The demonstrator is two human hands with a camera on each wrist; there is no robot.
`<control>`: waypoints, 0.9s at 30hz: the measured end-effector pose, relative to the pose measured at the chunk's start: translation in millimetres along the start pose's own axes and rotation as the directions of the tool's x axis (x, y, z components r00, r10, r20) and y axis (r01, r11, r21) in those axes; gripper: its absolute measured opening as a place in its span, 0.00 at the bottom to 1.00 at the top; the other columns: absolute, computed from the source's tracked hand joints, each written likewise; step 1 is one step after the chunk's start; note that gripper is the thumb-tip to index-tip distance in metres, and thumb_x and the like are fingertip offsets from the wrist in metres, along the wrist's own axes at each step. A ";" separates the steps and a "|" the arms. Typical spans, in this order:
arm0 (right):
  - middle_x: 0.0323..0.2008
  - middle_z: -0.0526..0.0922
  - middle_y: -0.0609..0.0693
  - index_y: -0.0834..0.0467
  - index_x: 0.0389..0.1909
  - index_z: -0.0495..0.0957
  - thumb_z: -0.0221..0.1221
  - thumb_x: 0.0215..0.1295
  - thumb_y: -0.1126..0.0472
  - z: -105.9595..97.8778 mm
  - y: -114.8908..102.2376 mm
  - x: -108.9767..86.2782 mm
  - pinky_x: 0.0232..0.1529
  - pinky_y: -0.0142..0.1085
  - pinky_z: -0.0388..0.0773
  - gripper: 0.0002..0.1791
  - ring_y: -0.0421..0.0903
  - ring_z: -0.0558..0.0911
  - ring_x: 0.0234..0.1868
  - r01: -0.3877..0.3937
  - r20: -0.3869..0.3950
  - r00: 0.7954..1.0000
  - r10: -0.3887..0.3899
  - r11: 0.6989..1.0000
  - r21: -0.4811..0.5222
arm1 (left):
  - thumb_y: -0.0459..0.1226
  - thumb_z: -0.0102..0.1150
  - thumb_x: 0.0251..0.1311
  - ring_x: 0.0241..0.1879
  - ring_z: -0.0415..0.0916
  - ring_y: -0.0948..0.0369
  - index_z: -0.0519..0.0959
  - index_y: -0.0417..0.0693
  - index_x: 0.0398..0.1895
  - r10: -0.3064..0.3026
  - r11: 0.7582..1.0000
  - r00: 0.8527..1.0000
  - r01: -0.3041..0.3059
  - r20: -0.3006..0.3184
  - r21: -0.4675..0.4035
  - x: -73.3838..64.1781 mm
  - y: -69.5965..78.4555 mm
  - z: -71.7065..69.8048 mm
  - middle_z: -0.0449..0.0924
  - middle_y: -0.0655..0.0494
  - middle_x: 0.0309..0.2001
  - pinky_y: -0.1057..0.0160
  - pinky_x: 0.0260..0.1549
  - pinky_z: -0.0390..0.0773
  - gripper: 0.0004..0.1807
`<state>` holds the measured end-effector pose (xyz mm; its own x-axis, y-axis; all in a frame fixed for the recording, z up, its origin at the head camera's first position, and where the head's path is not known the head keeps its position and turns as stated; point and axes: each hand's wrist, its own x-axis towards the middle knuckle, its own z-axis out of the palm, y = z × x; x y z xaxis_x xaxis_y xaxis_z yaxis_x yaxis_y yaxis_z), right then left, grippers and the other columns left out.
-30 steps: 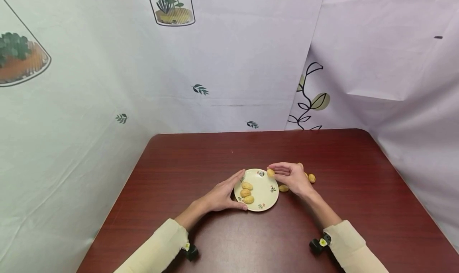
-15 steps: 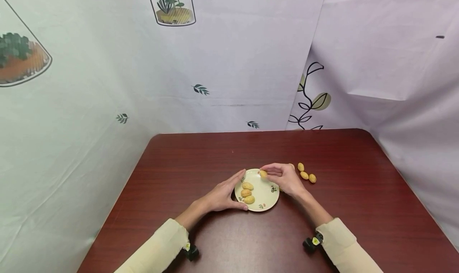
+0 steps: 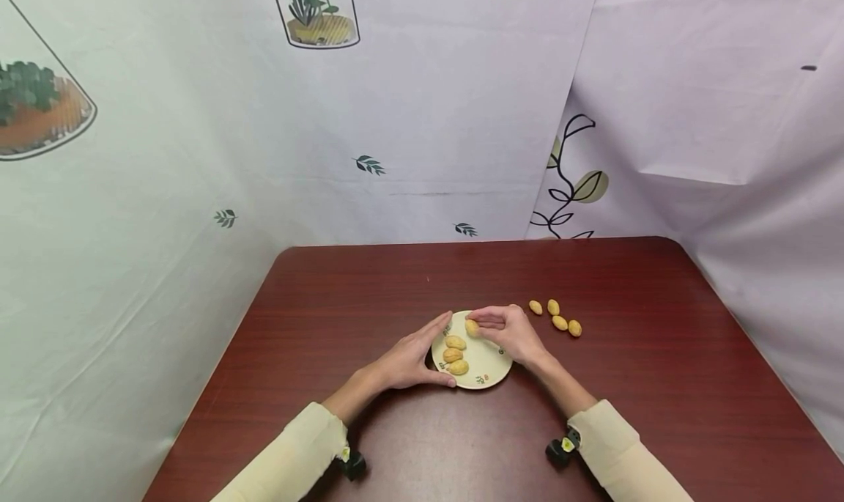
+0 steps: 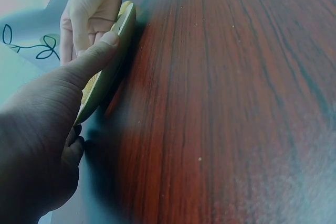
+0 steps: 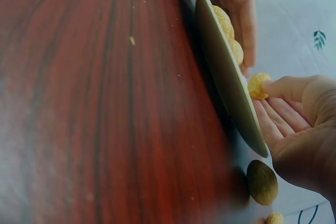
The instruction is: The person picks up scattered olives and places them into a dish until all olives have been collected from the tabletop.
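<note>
Right hand (image 3: pixel 511 331) pinches a yellow nut-like oval (image 3: pixel 471 328) at twelve o'clock over the plate (image 3: pixel 478 357); left hand (image 3: pixel 410 357) grips nine o'clock; early release risks roll-off

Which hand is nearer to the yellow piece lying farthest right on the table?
Right. The right hand is partly over the plate, left of that yellow piece; the left hand holds the plate's left rim, farther away.

No legible text or numbers. Small printed marks (image 3: pixel 483 379) on plate (image 3: pixel 481 357), too tiny to read. Dark mark (image 3: pixel 809 67) on backdrop (image 3: pixel 428 106), beyond and right of plate, likewise unreadable.
</note>
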<state>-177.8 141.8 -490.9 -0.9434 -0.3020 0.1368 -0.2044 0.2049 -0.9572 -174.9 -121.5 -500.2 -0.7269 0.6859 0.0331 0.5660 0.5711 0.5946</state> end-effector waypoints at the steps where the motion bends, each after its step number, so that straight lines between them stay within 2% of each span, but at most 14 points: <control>1: 0.52 0.88 0.66 0.72 0.54 0.86 0.69 0.68 0.72 1.0 0.7 0.6 0.54 0.39 0.85 0.15 0.63 0.87 0.56 0.008 0.004 1.000 -0.008 1.000 -0.002 | 0.58 0.80 0.56 0.82 0.50 0.56 0.46 0.45 0.88 0.000 1.000 1.000 0.000 0.001 -0.002 0.0 0.1 0.0 0.46 0.49 0.86 0.48 0.76 0.61 0.68; 16: 0.50 0.89 0.66 0.72 0.52 0.86 0.68 0.67 0.75 12.6 1.6 7.4 0.53 0.42 0.85 0.14 0.63 0.88 0.54 0.066 0.027 0.998 -0.064 0.994 -0.090 | 0.57 0.80 0.56 0.82 0.51 0.56 0.45 0.45 0.88 0.001 1.000 1.000 -0.001 0.001 0.009 -0.6 0.6 -0.5 0.47 0.49 0.86 0.48 0.76 0.61 0.68; 27: 0.50 0.89 0.65 0.71 0.52 0.86 0.68 0.66 0.75 17.5 2.6 11.8 0.53 0.42 0.86 0.14 0.61 0.88 0.53 0.062 0.035 0.998 -0.058 0.991 -0.115 | 0.57 0.80 0.56 0.82 0.51 0.56 0.46 0.45 0.88 0.005 1.000 1.000 -0.005 -0.001 0.012 -0.7 0.2 0.0 0.46 0.49 0.86 0.48 0.76 0.61 0.68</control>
<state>-184.9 122.5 -496.3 -0.9201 -0.3463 0.1832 -0.2913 0.2919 -0.9110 -174.3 -121.9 -500.1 -0.7240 0.6888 0.0367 0.5744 0.5725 0.5851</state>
